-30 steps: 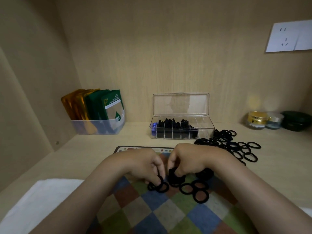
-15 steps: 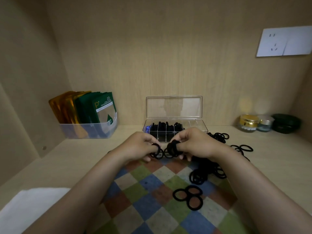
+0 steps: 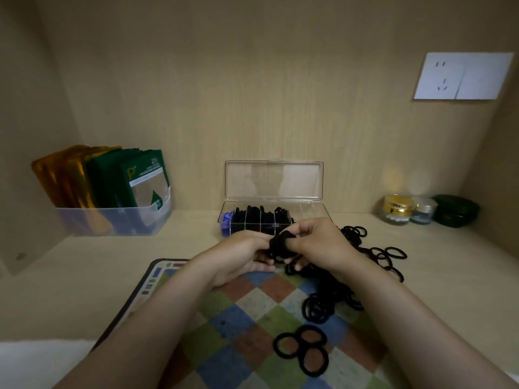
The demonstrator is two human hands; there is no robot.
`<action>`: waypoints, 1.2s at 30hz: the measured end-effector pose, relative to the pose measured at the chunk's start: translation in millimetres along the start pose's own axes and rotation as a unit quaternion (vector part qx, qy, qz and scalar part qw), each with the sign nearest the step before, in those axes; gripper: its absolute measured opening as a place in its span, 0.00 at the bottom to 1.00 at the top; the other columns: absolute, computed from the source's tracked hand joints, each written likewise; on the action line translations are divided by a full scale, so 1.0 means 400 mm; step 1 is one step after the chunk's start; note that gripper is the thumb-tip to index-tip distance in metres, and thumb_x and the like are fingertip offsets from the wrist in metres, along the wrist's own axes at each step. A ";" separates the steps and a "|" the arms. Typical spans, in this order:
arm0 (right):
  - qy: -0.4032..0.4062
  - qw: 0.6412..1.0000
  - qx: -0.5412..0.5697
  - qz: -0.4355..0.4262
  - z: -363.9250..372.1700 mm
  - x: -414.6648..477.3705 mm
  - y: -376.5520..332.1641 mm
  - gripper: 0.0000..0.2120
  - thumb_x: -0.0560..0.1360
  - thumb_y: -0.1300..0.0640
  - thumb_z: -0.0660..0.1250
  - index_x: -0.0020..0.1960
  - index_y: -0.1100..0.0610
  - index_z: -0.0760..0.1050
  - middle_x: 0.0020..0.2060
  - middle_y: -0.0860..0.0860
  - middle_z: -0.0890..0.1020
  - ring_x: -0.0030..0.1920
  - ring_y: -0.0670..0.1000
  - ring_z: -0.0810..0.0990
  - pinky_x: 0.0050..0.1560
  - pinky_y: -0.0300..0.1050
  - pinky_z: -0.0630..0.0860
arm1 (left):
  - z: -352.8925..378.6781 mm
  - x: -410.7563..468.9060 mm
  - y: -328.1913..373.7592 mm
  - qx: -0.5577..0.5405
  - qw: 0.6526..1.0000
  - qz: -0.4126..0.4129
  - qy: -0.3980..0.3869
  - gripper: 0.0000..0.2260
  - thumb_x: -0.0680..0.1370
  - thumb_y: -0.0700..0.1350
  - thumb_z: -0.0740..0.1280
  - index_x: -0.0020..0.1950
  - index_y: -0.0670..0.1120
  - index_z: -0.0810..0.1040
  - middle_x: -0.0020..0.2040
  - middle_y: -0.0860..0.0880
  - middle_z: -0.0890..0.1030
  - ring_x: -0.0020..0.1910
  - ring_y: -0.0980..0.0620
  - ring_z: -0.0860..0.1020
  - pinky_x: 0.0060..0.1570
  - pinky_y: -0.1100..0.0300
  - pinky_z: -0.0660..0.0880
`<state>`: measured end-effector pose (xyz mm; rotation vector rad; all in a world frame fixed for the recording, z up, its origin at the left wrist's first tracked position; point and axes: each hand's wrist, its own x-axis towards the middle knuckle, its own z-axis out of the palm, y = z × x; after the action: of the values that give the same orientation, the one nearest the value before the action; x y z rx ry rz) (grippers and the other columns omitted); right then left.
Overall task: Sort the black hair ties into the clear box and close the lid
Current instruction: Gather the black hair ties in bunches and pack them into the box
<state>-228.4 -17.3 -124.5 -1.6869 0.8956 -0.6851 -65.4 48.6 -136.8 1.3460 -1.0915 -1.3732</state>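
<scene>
My left hand and my right hand meet just in front of the clear box, both pinching one bunch of black hair ties. The box stands open at the back, its lid upright against the wall. Its left compartments hold black ties; the right end looks empty. A loose pile of ties lies under my right wrist, three more ties lie on the checked mat, and others spread to the right.
A clear bin of gold and green packets stands at the back left. Small jars and a dark green case sit at the back right. A wall socket is on the back panel. White cloth lies at the near left.
Both hands lifted from the mat with the gathered ties and moved toward the box. The ties are now bunched tightly between the fingers of both hands.
</scene>
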 end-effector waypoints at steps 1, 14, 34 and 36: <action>0.007 1.000 -0.002 0.004 0.004 0.003 0.004 0.03 0.75 0.67 0.71 0.48 0.64 0.82 0.33 0.59 0.84 0.30 0.53 0.82 0.25 0.42 0.78 | 0.000 -0.002 0.000 -0.030 1.000 -0.002 0.004 0.13 0.81 0.38 0.58 0.60 0.35 0.79 0.52 0.37 0.81 0.46 0.46 0.75 0.53 0.53 0.79; 0.018 1.000 0.016 0.015 -0.003 -0.009 -0.001 0.03 0.76 0.68 0.69 0.46 0.63 0.81 0.30 0.56 0.83 0.28 0.51 0.80 0.28 0.43 0.81 | -0.004 -0.003 -0.031 -0.041 0.999 0.026 -0.001 0.12 0.82 0.35 0.61 0.62 0.38 0.80 0.52 0.42 0.82 0.40 0.54 0.77 0.50 0.59 0.81; 0.037 0.996 -0.082 -0.016 -0.001 -0.004 0.000 0.02 0.74 0.65 0.71 0.46 0.62 0.80 0.35 0.61 0.83 0.32 0.59 0.82 0.38 0.57 0.82 | 0.035 -0.026 -0.006 -0.127 0.986 0.091 0.051 0.10 0.81 0.43 0.65 0.59 0.42 0.81 0.56 0.42 0.85 0.55 0.47 0.84 0.57 0.50 0.80; 0.044 0.992 -0.116 -0.038 0.000 -0.008 0.003 0.02 0.73 0.64 0.71 0.45 0.59 0.80 0.36 0.60 0.84 0.31 0.58 0.83 0.35 0.55 0.83 | 0.038 -0.028 -0.009 -0.060 0.992 0.101 0.050 0.13 0.79 0.45 0.69 0.62 0.45 0.81 0.58 0.46 0.84 0.56 0.50 0.83 0.57 0.53 0.80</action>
<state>-230.4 -14.8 -125.5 -1.9162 1.0088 -0.7351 -80.6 60.6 -137.8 1.1708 -1.0309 -1.1907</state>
